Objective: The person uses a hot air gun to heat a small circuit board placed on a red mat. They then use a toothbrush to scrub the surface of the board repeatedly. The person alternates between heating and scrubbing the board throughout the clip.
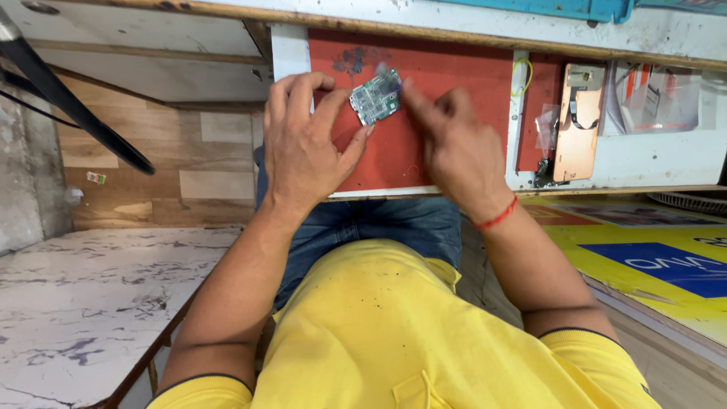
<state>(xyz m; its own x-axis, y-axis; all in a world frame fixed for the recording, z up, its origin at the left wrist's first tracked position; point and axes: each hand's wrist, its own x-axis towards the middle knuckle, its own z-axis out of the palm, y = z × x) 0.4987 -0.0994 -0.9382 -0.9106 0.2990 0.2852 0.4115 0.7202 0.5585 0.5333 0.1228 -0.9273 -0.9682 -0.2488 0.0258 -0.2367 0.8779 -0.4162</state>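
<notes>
A small green circuit board [376,98] lies tilted on the red work mat [454,72]. My left hand [303,144] holds the board by its left edge between thumb and fingers. My right hand [454,148] is closed, with its fingertips at the board's upper right corner; it seems to pinch a thin tool, but the tip is blurred. A red thread is tied around my right wrist.
A copper-coloured phone body [579,125] lies to the right on a second red mat, beside clear plastic bags [655,98]. A marble-patterned surface [91,303] is at the lower left. Wood flooring and a black cable [68,106] are at the left.
</notes>
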